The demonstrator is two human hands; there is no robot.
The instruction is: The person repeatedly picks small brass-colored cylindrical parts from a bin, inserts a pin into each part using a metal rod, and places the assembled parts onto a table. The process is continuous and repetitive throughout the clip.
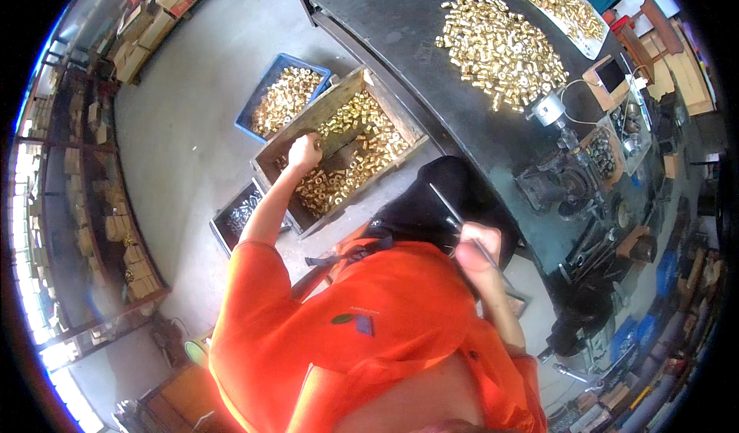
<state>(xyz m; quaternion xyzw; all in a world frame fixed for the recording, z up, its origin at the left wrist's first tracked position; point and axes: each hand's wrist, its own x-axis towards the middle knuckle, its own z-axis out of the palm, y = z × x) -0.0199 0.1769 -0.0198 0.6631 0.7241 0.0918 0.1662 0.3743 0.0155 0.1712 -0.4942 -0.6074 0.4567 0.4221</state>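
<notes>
My left hand (305,150) is closed in a fist over the left side of a wooden crate (265,173); what it holds, if anything, is hidden. Small brass fittings (366,152) lie heaped in the crate, with bare wood showing between the heaps. In my right hand (479,250), wrapped by the fingers, is a thin metal rod (443,198). It slants up and to the left over my dark trousers, away from the crate.
A blue bin (248,117) of brass pieces and a dark bin (223,229) of silvery parts flank the crate. The dark workbench (400,25) bears a pile of brass fittings (500,48) and a vise (550,183). Shelving (77,194) stands at the left.
</notes>
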